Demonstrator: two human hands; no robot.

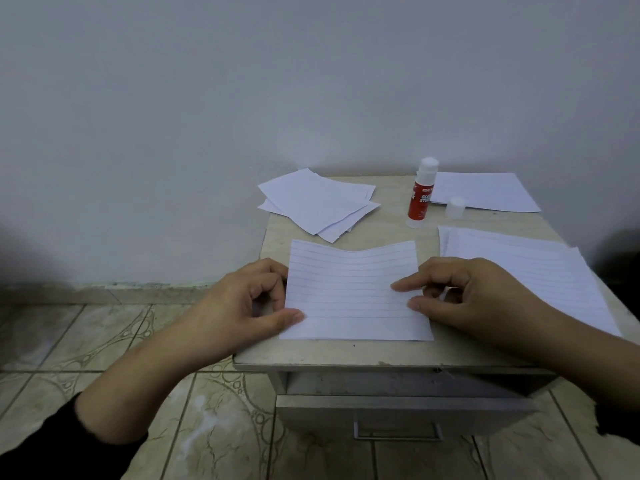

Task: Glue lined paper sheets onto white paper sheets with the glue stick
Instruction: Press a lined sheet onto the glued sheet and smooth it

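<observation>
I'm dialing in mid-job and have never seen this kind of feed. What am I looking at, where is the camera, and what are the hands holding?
There is no machine: a person wears one camera on the head, looking down at their own bare hands. The left hand and right hand hold a lined sheet by its side edges on a small table. Behind it lie a stack of white sheets, an upright open glue stick with its cap beside it, another pile of paper, and more lined sheets on the right.
</observation>
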